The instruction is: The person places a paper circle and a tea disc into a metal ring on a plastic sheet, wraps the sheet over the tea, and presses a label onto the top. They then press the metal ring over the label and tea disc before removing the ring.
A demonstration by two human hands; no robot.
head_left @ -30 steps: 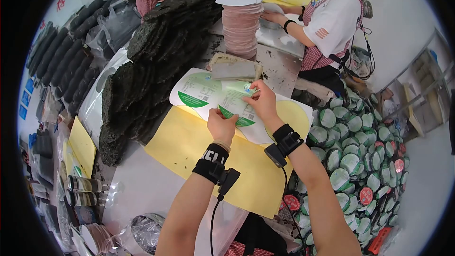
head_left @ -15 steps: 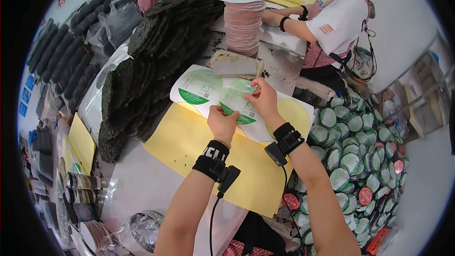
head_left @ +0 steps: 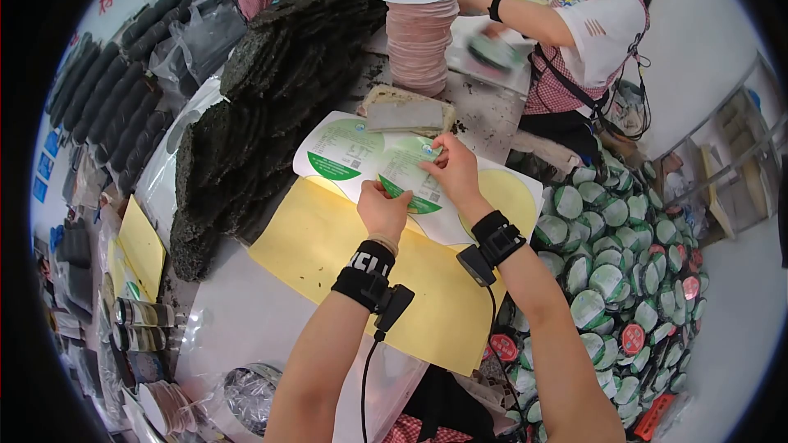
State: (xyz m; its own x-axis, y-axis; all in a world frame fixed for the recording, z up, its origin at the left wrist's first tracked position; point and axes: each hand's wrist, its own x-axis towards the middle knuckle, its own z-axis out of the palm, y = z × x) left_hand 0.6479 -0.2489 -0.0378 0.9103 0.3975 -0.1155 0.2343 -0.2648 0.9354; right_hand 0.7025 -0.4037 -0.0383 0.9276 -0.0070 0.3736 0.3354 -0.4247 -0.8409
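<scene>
Both my hands are on a round green and white sticker label (head_left: pixel 408 174) that lies over a sheet of such labels. My left hand (head_left: pixel 383 212) pinches its lower left edge near the green band. At its upper right edge, my right hand (head_left: pixel 454 171) grips it between thumb and fingers. The label sheet (head_left: pixel 525 197) shows another printed label (head_left: pixel 341 148) on the left and a bare yellow round patch (head_left: pixel 505 193) on the right. Under it is a yellow backing sheet (head_left: pixel 328 234). Each wrist wears a black strap with a small cabled device.
Stacked dark, rough, crumbly sheets (head_left: pixel 238 139) rise at the left. A tall stack of pinkish discs (head_left: pixel 420 41) and a pale block (head_left: pixel 406 115) stand ahead. Many wrapped round packs (head_left: pixel 607 279) pile up at right. Two co-workers (head_left: pixel 603 33) work across the table.
My hands and the label have hardly moved. The co-worker at the right has shifted an arm, and a blurred round pack now shows in that person's hand.
</scene>
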